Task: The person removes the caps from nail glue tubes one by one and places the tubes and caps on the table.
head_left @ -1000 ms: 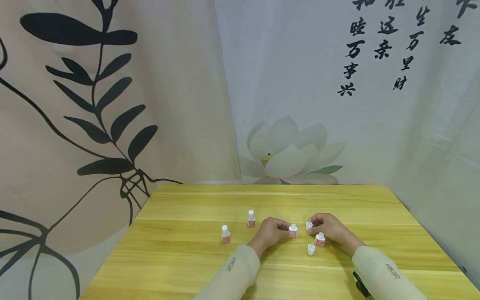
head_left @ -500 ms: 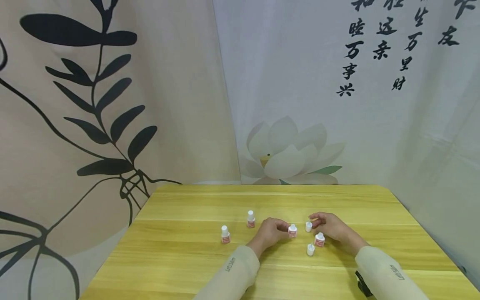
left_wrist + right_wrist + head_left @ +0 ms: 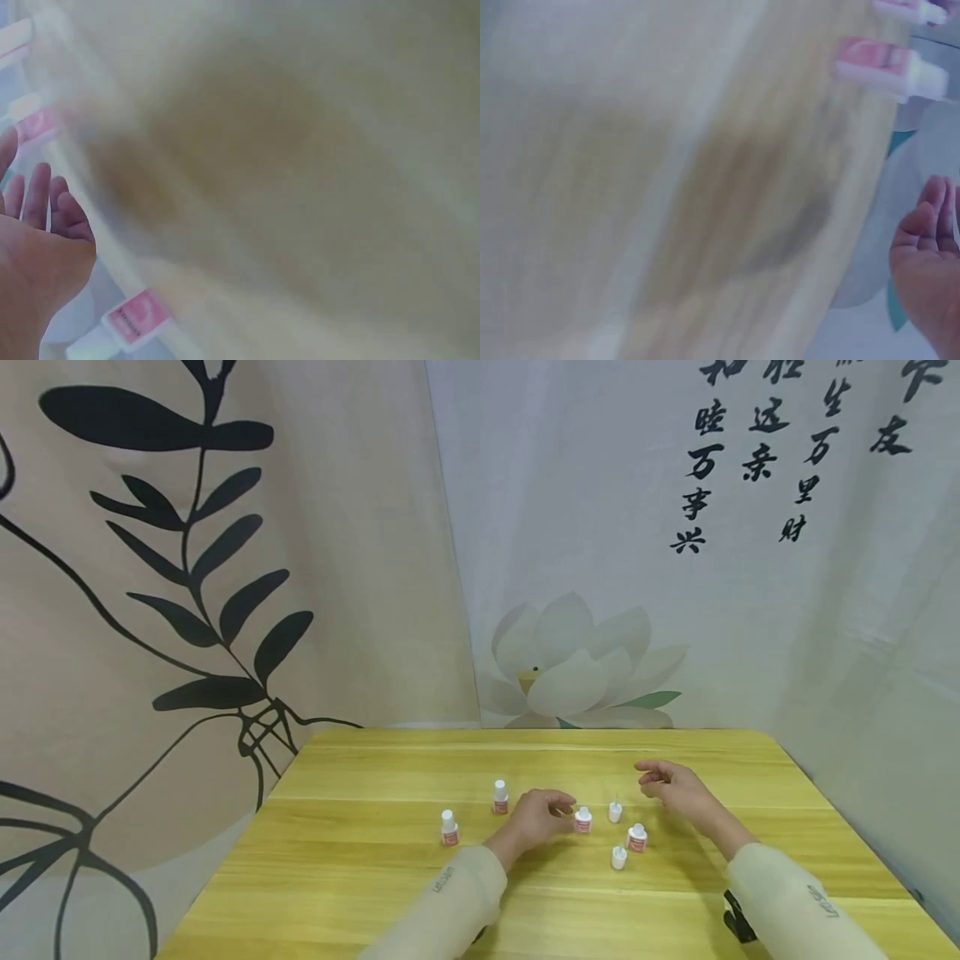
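Observation:
Several small white bottles with pink labels stand on the wooden table. My left hand (image 3: 536, 817) has its fingers loosely bent beside an uncapped bottle (image 3: 582, 820); in the left wrist view, that hand (image 3: 45, 240) holds nothing. A second uncapped bottle (image 3: 637, 837) stands to the right. Two white caps rest near these bottles, the farther cap (image 3: 615, 812) with a thin tip pointing up, the nearer cap (image 3: 618, 857) closer to me. Beyond the bottles, my right hand (image 3: 678, 789) hovers above the table with relaxed fingers, holding nothing.
Left of my left hand stand two capped bottles, a farther one (image 3: 500, 797) and a nearer one (image 3: 449, 828). The wooden table (image 3: 360, 877) ends at a printed curtain (image 3: 375, 568) behind it.
My right hand has let go of the farther cap, leaving it on the table, and moved away to the far right. My left hand has loosened from the uncapped bottle and shifted slightly left.

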A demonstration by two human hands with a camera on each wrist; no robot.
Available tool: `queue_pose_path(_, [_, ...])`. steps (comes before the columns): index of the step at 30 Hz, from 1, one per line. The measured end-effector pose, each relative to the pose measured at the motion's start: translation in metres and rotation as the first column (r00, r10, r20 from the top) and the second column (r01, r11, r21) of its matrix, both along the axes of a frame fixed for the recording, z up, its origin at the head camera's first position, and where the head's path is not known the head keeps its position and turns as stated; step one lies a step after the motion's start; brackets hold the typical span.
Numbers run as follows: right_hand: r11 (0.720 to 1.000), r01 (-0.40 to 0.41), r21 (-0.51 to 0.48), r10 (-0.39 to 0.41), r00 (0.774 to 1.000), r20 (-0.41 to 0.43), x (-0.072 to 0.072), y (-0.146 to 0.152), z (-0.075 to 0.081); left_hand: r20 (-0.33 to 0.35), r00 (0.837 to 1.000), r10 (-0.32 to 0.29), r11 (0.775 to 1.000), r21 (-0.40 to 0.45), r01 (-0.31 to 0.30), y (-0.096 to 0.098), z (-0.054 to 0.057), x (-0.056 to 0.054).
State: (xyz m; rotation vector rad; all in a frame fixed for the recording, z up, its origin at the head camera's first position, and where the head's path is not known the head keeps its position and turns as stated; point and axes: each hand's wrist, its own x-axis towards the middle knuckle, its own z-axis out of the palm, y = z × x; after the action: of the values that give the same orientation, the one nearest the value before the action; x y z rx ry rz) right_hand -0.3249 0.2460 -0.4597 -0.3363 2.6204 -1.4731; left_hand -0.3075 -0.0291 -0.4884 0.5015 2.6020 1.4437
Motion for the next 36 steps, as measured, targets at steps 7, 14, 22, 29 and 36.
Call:
queue_pose_path(7, [0.995, 0.082, -0.058, -0.085, 0.995, -0.050, 0.000, -0.014, 0.033, 0.066, 0.998, -0.008, 0.997, 0.076, 0.003, -0.011, 0.044, 0.004])
queue_pose_path(14, [0.980, 0.097, -0.171, -0.112, 0.990, -0.084, 0.000, -0.041, 0.057, -0.012, 0.999, -0.035, 0.997, 0.070, 0.036, -0.034, 0.079, -0.003])
queue_pose_path(22, [0.956, 0.093, -0.278, -0.120, 0.989, -0.082, 0.002, -0.078, 0.072, -0.091, 0.996, 0.023, 0.998, 0.061, -0.017, -0.075, 0.096, -0.012])
queue_pose_path(29, [0.944, 0.064, -0.324, -0.086, 0.995, -0.055, 0.005, -0.109, 0.067, -0.103, 0.991, 0.084, 0.995, 0.056, -0.079, -0.104, 0.092, -0.017])
queue_pose_path(36, [0.930, 0.055, -0.365, -0.062, 0.998, -0.008, 0.013, -0.143, 0.053, -0.065, 0.990, 0.126, 0.991, 0.063, -0.122, -0.125, 0.081, -0.019])
